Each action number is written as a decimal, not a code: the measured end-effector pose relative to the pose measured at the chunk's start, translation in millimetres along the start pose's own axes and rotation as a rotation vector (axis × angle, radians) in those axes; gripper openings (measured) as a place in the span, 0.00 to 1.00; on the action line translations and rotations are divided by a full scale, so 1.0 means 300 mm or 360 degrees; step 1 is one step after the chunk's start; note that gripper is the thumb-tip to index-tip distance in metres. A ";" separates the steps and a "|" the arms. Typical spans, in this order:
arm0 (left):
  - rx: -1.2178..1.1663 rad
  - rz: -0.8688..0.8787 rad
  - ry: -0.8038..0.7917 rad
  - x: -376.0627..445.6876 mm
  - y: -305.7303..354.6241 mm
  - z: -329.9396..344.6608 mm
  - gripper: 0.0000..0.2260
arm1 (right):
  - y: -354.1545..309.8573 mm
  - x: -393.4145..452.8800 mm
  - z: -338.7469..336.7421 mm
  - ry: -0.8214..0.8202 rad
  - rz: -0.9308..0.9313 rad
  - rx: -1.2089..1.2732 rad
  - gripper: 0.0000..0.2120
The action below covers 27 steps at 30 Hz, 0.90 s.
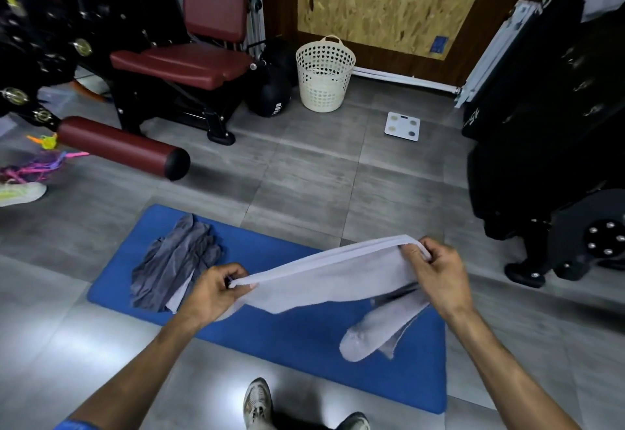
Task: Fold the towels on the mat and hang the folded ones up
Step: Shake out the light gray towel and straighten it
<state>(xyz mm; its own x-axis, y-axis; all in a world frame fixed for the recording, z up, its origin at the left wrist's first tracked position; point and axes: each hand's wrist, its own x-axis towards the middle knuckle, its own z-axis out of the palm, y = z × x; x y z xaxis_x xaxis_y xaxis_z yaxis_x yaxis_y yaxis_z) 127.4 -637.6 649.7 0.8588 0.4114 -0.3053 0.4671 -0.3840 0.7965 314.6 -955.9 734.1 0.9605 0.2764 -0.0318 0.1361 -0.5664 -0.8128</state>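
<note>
white towel (pixel 324 277) between both hands

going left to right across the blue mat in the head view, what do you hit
Crumpled dark grey towel lying on the blue foam mat → left hand pinching one end of the pale lilac towel → right hand gripping its other end.

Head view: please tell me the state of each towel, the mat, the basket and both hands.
light towel: doubled over, stretched in the air between both hands
dark grey towel: crumpled, unfolded, lying on the mat
blue mat: flat on the floor
laundry basket: upright, contents not visible
left hand: pinches the towel's end
right hand: pinches the other end
</note>
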 end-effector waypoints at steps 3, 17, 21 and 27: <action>0.0451 0.0091 -0.0207 0.007 0.037 -0.016 0.10 | -0.018 -0.010 0.006 -0.0099 0.0043 0.0066 0.15; -0.0373 0.0655 -0.0208 0.057 0.501 0.212 0.05 | -0.148 -0.019 -0.049 -0.0261 -0.0421 -0.0491 0.10; -0.0193 0.0894 -0.0121 0.097 0.568 0.183 0.05 | -0.071 -0.023 -0.081 -0.0007 -0.0316 -0.0615 0.12; -0.0030 0.1042 -0.0149 0.157 0.646 0.109 0.06 | 0.026 0.003 -0.103 -0.0390 -0.0174 -0.0253 0.18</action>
<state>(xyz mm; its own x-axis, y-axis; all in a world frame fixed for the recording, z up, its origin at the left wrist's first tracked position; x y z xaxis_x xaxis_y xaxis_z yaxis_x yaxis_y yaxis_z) 265.1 -719.7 772.6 0.9792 0.0241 0.2016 -0.1606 -0.5156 0.8416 324.1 -984.1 745.9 0.8536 0.5103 -0.1045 0.2898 -0.6319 -0.7188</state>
